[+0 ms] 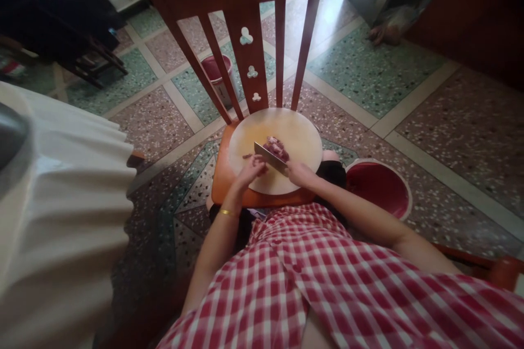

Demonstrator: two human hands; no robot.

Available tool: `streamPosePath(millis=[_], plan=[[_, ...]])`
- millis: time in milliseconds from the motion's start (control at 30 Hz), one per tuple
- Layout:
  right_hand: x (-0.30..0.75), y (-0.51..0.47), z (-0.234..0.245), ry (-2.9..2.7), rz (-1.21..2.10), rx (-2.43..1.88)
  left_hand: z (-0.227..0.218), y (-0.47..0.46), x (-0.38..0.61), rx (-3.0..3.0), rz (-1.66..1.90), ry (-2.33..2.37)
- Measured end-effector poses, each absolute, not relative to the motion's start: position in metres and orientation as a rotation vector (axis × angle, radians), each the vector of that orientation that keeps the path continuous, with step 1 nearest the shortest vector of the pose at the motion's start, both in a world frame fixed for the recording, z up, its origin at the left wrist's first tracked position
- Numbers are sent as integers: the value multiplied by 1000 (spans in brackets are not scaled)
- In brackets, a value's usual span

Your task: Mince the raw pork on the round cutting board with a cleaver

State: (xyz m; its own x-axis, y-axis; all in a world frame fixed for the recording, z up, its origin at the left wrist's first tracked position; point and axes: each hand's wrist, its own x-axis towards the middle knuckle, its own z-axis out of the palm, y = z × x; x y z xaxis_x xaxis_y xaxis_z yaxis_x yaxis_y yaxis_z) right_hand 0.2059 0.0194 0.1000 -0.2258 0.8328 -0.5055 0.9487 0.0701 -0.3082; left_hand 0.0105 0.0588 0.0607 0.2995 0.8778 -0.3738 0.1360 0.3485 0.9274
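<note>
A round, pale cutting board (292, 125) lies on the wooden chair seat in front of me. My right hand (301, 174) is wrapped round the handle of a cleaver (271, 159), whose blade slants up to the left across the board. Just beyond the blade sits a small heap of chopped raw meat (276, 146). My left hand (252, 169) is on the near side of the blade, fingers curled close to it; whether they pinch anything is too small to make out. A thin strip of meat (247, 156) lies left of the heap.
The chair's slatted back (249, 54) rises behind the board. A red basin (379, 188) stands on the floor at right, and a red bucket (216, 68) is beyond the chair. At left is a table with a pleated white cloth (77, 174).
</note>
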Motion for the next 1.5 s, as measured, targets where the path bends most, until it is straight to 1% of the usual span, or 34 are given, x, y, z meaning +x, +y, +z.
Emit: streamPosePath(millis=[100, 200, 267, 367, 433, 567, 833, 967, 1333, 1500], plan=[[205, 14, 95, 2155, -853, 1836, 34, 44, 22, 1517, 592, 1355], [205, 6, 96, 2171, -821, 1838, 18, 36, 24, 1799, 590, 1455], [203, 0, 98, 2195, -795, 1834, 13, 33, 20, 1907, 646, 1598], [199, -7, 102, 2206, -759, 1810, 7, 26, 12, 1975, 829, 1767], [195, -11, 104, 2201, -716, 1790, 2, 20, 8, 2050, 929, 1676], [190, -16, 106, 2225, -619, 1752, -7, 9, 7, 2186, 969, 1406], [194, -23, 108, 2230, -575, 1643, -11, 6, 15, 2293, 1048, 1496], [195, -23, 107, 2203, -584, 1621, -11, 8, 15, 2365, 1032, 1449], [160, 13, 104, 2191, -748, 1572, -18, 10, 16, 2292, 1046, 1481], [174, -3, 98, 2146, -741, 1584, -19, 10, 17, 2328, 1037, 1513]])
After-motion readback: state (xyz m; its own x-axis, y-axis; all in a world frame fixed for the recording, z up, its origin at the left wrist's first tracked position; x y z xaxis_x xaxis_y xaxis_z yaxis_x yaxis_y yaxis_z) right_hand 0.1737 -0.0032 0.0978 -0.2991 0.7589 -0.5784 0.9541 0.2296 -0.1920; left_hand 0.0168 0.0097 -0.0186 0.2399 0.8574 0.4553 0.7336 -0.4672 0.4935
